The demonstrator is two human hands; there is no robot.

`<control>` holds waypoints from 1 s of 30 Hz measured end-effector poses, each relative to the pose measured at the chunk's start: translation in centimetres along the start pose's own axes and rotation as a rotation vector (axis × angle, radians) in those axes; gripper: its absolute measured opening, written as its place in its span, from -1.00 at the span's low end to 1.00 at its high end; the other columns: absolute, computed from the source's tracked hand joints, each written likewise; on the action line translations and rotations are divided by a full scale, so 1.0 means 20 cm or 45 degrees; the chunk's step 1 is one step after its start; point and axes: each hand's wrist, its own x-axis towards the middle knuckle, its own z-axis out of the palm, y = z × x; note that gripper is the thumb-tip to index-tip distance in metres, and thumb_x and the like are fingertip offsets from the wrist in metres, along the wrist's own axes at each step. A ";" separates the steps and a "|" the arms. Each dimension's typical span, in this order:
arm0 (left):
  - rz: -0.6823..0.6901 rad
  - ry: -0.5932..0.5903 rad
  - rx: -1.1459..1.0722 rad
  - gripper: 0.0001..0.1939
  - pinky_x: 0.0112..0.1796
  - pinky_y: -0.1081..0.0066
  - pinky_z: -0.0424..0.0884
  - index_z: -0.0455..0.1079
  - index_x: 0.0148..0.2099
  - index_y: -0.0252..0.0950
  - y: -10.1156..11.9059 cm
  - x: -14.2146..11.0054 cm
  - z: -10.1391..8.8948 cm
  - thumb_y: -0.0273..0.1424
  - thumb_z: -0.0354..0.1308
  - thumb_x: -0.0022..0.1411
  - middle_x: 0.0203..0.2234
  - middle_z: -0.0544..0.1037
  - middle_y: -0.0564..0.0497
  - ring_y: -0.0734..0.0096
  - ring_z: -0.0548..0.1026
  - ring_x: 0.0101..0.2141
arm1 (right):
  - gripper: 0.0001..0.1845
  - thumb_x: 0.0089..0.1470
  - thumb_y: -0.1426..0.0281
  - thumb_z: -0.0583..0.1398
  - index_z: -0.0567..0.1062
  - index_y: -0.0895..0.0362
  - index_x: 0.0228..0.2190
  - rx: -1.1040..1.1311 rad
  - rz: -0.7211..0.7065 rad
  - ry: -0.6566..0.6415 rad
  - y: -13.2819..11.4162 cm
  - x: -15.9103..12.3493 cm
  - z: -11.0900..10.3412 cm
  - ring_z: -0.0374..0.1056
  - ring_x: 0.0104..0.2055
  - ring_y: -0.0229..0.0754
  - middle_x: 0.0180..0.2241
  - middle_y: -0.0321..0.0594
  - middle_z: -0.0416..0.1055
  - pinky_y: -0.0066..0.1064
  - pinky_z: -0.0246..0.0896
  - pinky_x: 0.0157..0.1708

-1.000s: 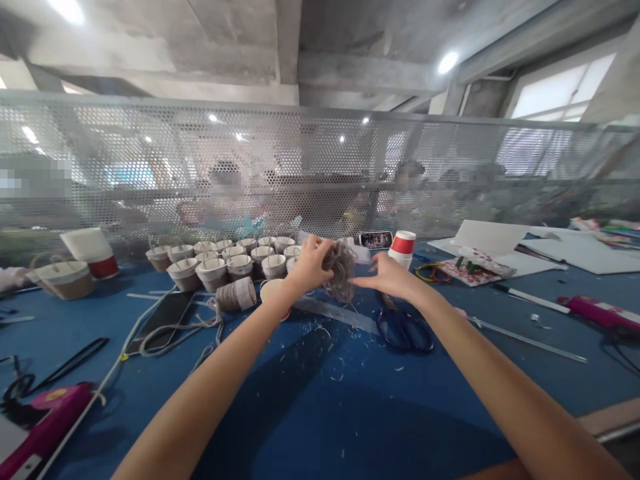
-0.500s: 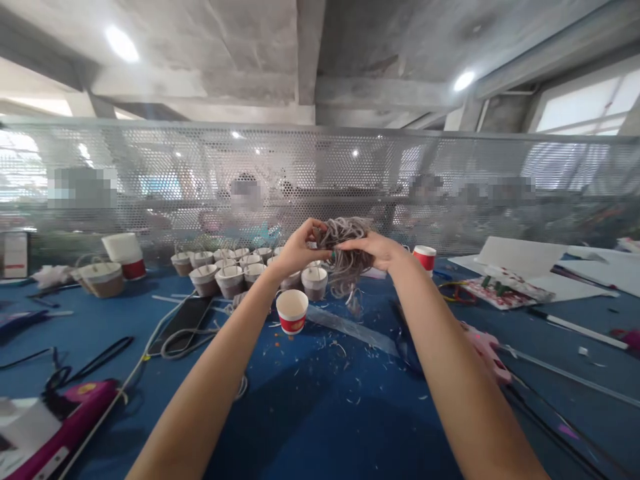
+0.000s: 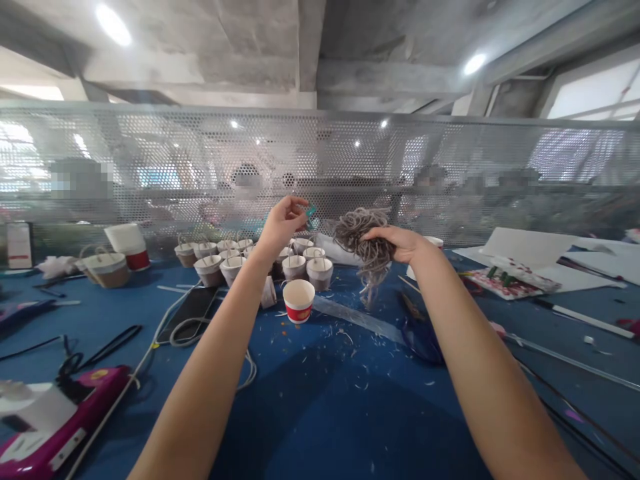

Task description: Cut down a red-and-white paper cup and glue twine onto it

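My right hand [image 3: 400,243] is closed round a tangled bundle of grey cord [image 3: 367,233], whose loose ends hang down over the table. To its left, my left hand [image 3: 286,223] is raised, pinching a small teal clip-like piece [image 3: 311,212] between thumb and fingertips. The two hands are apart. Beneath them stands an upright red and white paper cup [image 3: 299,308]. Several small cups with cord handles, wrapped in greyish cord or cloth, among them one front cup [image 3: 319,273], are grouped behind my left forearm.
Scissors [image 3: 420,333] lie beside my right forearm. A clear plastic strip [image 3: 357,320] and cord scraps are on the blue table [image 3: 320,413]. At left are a phone [image 3: 193,310], stacked paper cups [image 3: 127,245] and a magenta power strip [image 3: 65,427]. A perforated metal screen [image 3: 320,160] stands behind.
My hands have separated. My left hand has let go of the cord bundle and moved left and up with the teal piece; my right hand keeps the bundle, now slightly farther right.
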 end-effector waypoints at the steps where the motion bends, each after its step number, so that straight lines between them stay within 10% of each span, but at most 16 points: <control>1: -0.011 -0.006 0.018 -0.79 -0.43 0.50 0.39 0.29 -0.24 -0.29 0.01 0.00 0.00 -0.49 0.15 0.01 -0.52 0.32 0.14 0.60 0.37 -0.52 | -0.93 -0.12 0.55 0.19 0.46 0.21 -0.47 -0.004 0.008 0.005 0.00 0.00 0.00 0.40 -0.52 -0.26 -0.60 -0.22 0.47 -0.39 0.41 -0.34; 7: 0.179 -0.183 0.471 -0.64 -0.28 0.39 0.36 0.27 -0.11 -0.31 0.05 -0.05 0.08 -0.42 0.17 -0.01 -0.21 0.41 -0.03 0.45 0.41 -0.31 | -0.83 -0.15 0.60 0.22 0.45 0.21 -0.40 -0.015 -0.027 -0.093 0.02 0.00 0.08 0.43 -0.48 -0.27 -0.52 -0.21 0.51 -0.42 0.41 -0.32; 11: 0.381 -0.227 0.758 -0.63 -0.28 0.41 0.29 0.30 -0.14 -0.33 0.07 -0.07 0.13 -0.50 0.17 -0.08 -0.37 0.40 0.03 0.45 0.36 -0.36 | -0.78 -0.17 0.63 0.22 0.46 0.22 -0.37 -0.070 -0.023 -0.214 0.01 -0.01 0.12 0.44 -0.45 -0.26 -0.48 -0.19 0.52 -0.41 0.40 -0.28; 30: 0.096 -0.597 0.379 -0.52 -0.42 0.46 0.24 0.22 -0.03 -0.29 0.02 -0.07 0.08 -0.47 0.19 -0.05 -0.49 0.30 0.12 0.53 0.28 -0.46 | -0.74 -0.17 0.60 0.24 0.46 0.20 -0.33 -0.086 0.034 -0.177 0.04 0.02 0.06 0.45 -0.38 -0.24 -0.46 -0.20 0.52 -0.37 0.38 -0.21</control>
